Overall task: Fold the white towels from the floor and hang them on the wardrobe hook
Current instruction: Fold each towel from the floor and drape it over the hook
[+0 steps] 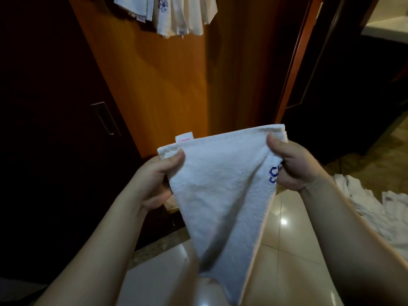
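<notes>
Here, two hands hold one towel up in front of a wardrobe.

Towel: the white towel (pixel 220 184) hangs in the air between both hands. Its top edge is pulled straight from hand to hand, a bit higher on the right. The rest narrows to a point near the bottom of the view.

Label: a small white tag (pixel 185 138) with pink letters sticks up from the top edge, near the left corner.

Blue marks: some blue stitching (pixel 274 174) shows on the towel, right beside the right hand.

Left hand: the left hand (pixel 157 181) pinches the top left corner, thumb on the front, fingers curled behind.

Right hand: the right hand (pixel 293 164) grips the top right corner, thumb on top, with the cloth bunched in its fingers.

Wardrobe: the orange-brown wooden door (pixel 176 85) stands straight behind the towel. A dark panel with a metal handle (pixel 105 118) is to its left.

Hung towels: more white towels (pixel 176 14) hang at the top of the door. One has a blue mark. The hook cannot be seen.

Floor pile: crumpled white towels (pixel 375 208) lie on the shiny tile floor (pixel 287 228), off to the right, well apart from the held towel.
</notes>
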